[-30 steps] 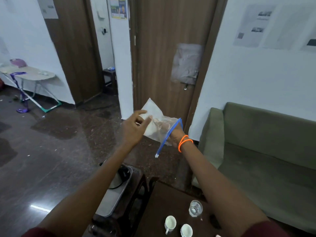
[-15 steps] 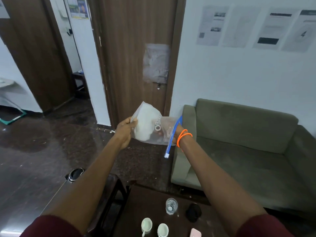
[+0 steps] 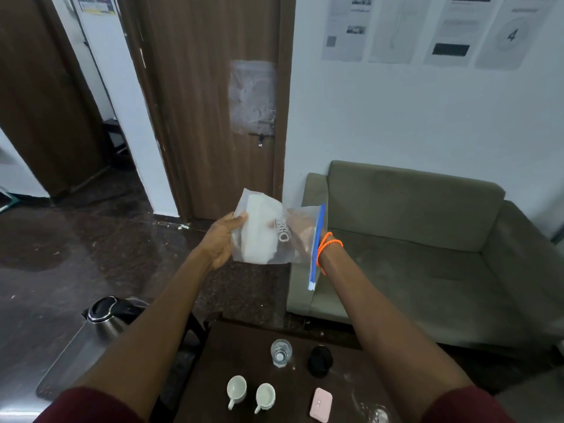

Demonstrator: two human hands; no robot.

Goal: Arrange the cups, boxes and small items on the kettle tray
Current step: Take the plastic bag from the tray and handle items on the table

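I hold a clear zip bag (image 3: 268, 236) with white contents and a blue zip strip at chest height, above the floor. My left hand (image 3: 221, 241) grips its left edge. My right hand (image 3: 305, 236), with orange bands at the wrist, is mostly hidden inside or behind the bag's open end. Below, on the dark brown table (image 3: 244, 349), stand two white cups (image 3: 236, 389) (image 3: 265, 395), a clear glass (image 3: 281, 352), a black round item (image 3: 319, 360) and a small pink box (image 3: 321, 404). A steel kettle (image 3: 105, 317) sits on the metal tray (image 3: 61, 370) at lower left.
An olive green sofa (image 3: 427, 254) fills the right side against a white wall with papers. A brown door (image 3: 213, 102) stands straight ahead, and dark polished floor spreads to the left.
The view has swung right and down, bringing the kettle, table items and sofa into sight. My left hand has gone from reaching for the bag to gripping its left edge.
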